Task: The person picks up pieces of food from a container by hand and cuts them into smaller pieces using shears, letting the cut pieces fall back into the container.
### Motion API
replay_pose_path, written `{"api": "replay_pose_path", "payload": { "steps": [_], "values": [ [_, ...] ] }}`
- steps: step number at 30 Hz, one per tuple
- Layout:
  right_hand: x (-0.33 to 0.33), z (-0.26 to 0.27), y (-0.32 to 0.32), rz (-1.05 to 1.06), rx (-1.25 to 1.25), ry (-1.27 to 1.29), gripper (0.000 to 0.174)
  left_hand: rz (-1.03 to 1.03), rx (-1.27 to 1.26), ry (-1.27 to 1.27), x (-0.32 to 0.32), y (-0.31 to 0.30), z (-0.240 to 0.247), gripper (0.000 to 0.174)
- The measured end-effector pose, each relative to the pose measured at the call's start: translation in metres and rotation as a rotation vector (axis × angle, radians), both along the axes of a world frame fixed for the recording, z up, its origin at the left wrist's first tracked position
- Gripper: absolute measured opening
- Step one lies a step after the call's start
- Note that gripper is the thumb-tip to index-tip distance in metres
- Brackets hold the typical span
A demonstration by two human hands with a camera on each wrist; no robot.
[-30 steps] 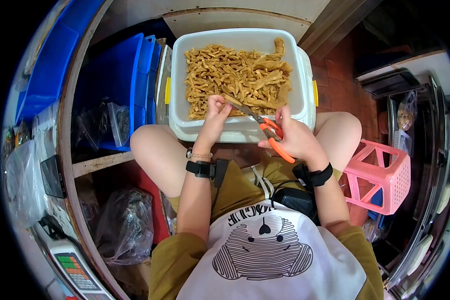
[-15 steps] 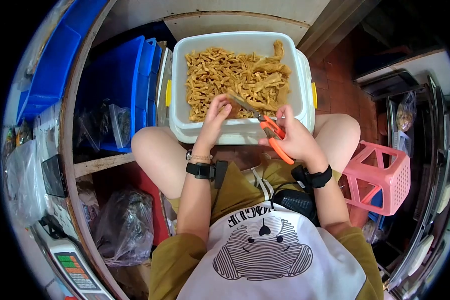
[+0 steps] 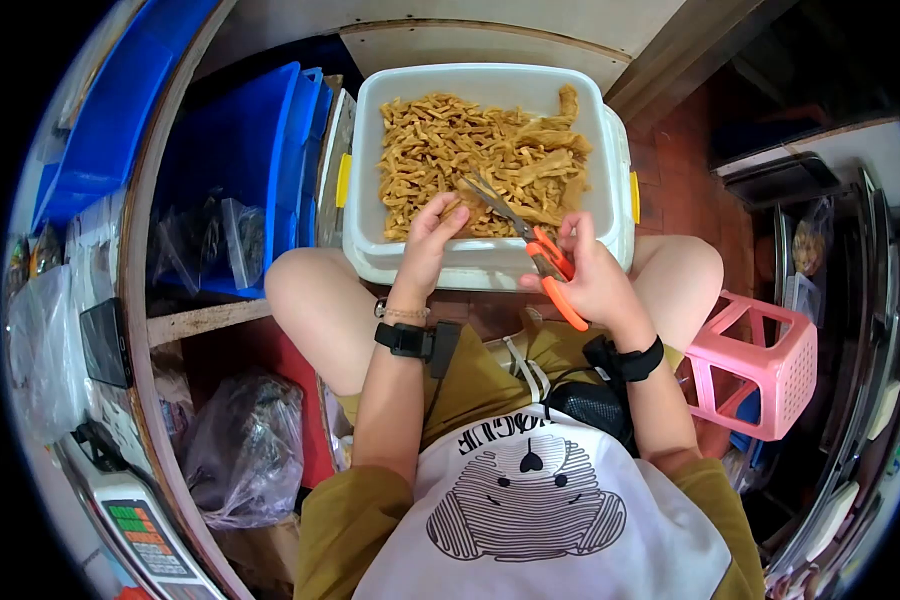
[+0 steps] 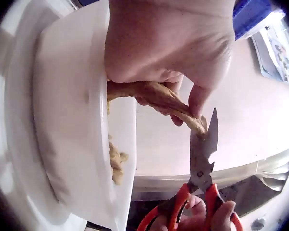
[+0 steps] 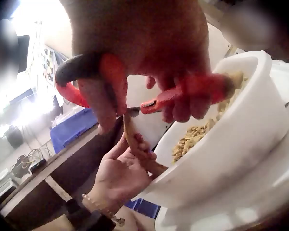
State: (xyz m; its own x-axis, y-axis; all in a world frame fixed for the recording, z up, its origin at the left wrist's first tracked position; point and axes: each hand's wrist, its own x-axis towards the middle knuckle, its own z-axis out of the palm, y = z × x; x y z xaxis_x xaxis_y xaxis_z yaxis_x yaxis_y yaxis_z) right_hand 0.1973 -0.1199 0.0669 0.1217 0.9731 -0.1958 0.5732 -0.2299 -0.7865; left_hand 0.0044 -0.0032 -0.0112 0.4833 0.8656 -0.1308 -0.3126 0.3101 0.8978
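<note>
My left hand (image 3: 425,245) pinches a long, wrinkled yellow-brown strip (image 4: 154,94) over the near side of a white plastic tub (image 3: 363,200). In the left wrist view the strip's end lies between the spread blades of the scissors (image 4: 200,159). Orange-and-black handles show on these scissors, with a notch in one blade. My right hand (image 3: 598,285) grips them, thumb and fingers through the handle loops. Short cut pieces (image 3: 430,150) of the same yellow-brown stuff fill the tub, with longer uncut strips (image 3: 560,150) heaped at its right.
Under the tub stands a white box with yellow latches (image 3: 634,195). Blue bins (image 3: 270,170) are on the left shelf, above a clear plastic bag (image 3: 245,450). A weighing scale (image 3: 150,540) sits at lower left. On the right is a pink stool (image 3: 760,365).
The scissor blades, together a second ago, are now spread apart. Both hands stay over the tub's near side, and the head view has shifted slightly.
</note>
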Motion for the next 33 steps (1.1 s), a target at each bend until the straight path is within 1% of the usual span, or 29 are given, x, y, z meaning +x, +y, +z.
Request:
{"api": "replay_pose_path", "payload": {
  "steps": [1, 3, 4, 6, 7, 9, 12, 13, 15, 16, 18, 19, 21, 22, 24, 25, 27, 28, 30, 31, 33],
  "values": [
    [0.001, -0.002, 0.0, 0.007, -0.001, -0.001, 0.063, 0.007, -0.001, -0.001, -0.001, 0.001, 0.001, 0.032],
    [0.005, -0.005, -0.001, 0.061, 0.006, -0.002, 0.062, 0.016, -0.028, -0.093, -0.002, 0.001, 0.004, 0.018],
    [0.006, -0.004, -0.001, 0.068, 0.005, -0.002, 0.062, 0.022, -0.029, -0.093, -0.001, 0.0, 0.003, 0.018],
    [0.007, 0.001, -0.001, 0.096, -0.09, -0.043, 0.061, 0.082, -0.002, -0.071, 0.001, -0.001, 0.004, 0.015],
    [0.007, 0.003, -0.001, 0.101, -0.092, -0.043, 0.061, 0.087, -0.003, -0.072, 0.001, -0.002, 0.004, 0.015],
    [0.006, 0.006, 0.0, 0.106, -0.138, -0.069, 0.061, 0.08, 0.062, 0.027, 0.002, -0.002, 0.006, 0.011],
    [0.01, -0.002, -0.003, 0.133, -0.13, -0.047, 0.061, 0.076, 0.038, 0.024, 0.001, -0.001, 0.002, 0.006],
    [0.01, -0.002, -0.003, 0.133, -0.13, -0.047, 0.061, 0.076, 0.038, 0.024, 0.0, 0.0, 0.0, 0.006],
    [0.011, -0.001, -0.002, 0.169, -0.163, -0.041, 0.061, -0.033, 0.079, 0.054, -0.003, 0.004, -0.002, 0.005],
    [0.011, -0.001, -0.002, 0.166, -0.163, -0.04, 0.061, -0.035, 0.079, 0.054, -0.003, 0.004, -0.003, 0.005],
    [0.009, -0.001, -0.001, 0.171, -0.191, 0.012, 0.061, -0.053, 0.131, 0.142, -0.003, 0.004, -0.003, 0.007],
    [0.007, -0.001, -0.001, 0.169, -0.192, 0.013, 0.061, -0.056, 0.13, 0.142, -0.002, 0.003, -0.002, 0.007],
    [0.004, 0.0, -0.002, 0.142, -0.134, 0.151, 0.059, 0.002, 0.128, 0.155, 0.0, 0.001, -0.002, 0.01],
    [0.003, -0.005, -0.002, 0.139, -0.134, 0.152, 0.059, -0.001, 0.128, 0.155, -0.001, 0.001, -0.004, 0.01],
    [0.003, -0.019, -0.004, 0.084, -0.021, 0.129, 0.065, 0.017, 0.116, 0.17, -0.002, 0.001, -0.003, 0.018],
    [0.005, -0.021, -0.004, 0.08, -0.02, 0.13, 0.065, 0.014, 0.117, 0.17, -0.001, 0.0, 0.0, 0.018],
    [0.011, -0.024, -0.003, 0.109, 0.058, 0.082, 0.065, 0.118, 0.001, 0.125, 0.001, -0.005, 0.007, 0.009],
    [0.011, -0.025, -0.002, 0.106, 0.059, 0.083, 0.065, 0.115, 0.002, 0.126, 0.001, -0.004, 0.007, 0.009],
    [0.008, -0.022, 0.0, 0.089, 0.055, 0.059, 0.065, 0.178, -0.072, -0.091, 0.001, 0.0, 0.006, 0.01],
    [0.007, -0.016, 0.0, 0.084, 0.055, 0.059, 0.065, 0.174, -0.072, -0.091, 0.0, 0.001, 0.004, 0.01],
    [0.007, 0.0, 0.0, 0.105, 0.014, -0.057, 0.065, 0.157, -0.062, -0.106, -0.002, 0.002, -0.001, 0.012]
  ]
}}
